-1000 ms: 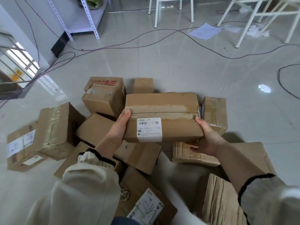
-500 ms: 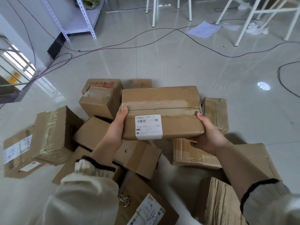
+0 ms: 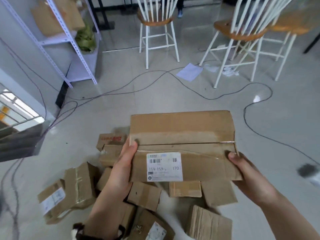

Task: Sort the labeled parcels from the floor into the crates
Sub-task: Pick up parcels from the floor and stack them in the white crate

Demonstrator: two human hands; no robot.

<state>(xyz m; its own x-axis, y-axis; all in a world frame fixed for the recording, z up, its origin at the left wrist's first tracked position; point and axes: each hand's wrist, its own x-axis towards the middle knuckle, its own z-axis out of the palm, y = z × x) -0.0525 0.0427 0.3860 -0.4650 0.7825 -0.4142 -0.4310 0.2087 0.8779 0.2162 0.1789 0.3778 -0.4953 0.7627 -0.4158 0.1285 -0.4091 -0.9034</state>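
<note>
Left grip (image 3: 121, 170) and right grip (image 3: 245, 174) clamped the box (image 3: 181, 129) by its ends; loose cables (image 3: 244, 116) on the floor (image 3: 138, 108) could trip the person carrying it.

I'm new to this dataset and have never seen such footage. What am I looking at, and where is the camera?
No machine here: a person works with bare hands. Every picture comes from one wide-angle camera worn on the head, looking forward and down. The left hand and right hand grip a cardboard parcel by its ends, thumbs on top, its white label facing the camera. Under it a pile of other boxes lies on the floor, with cables, stools and a shelf beyond. No crate shows.
</note>
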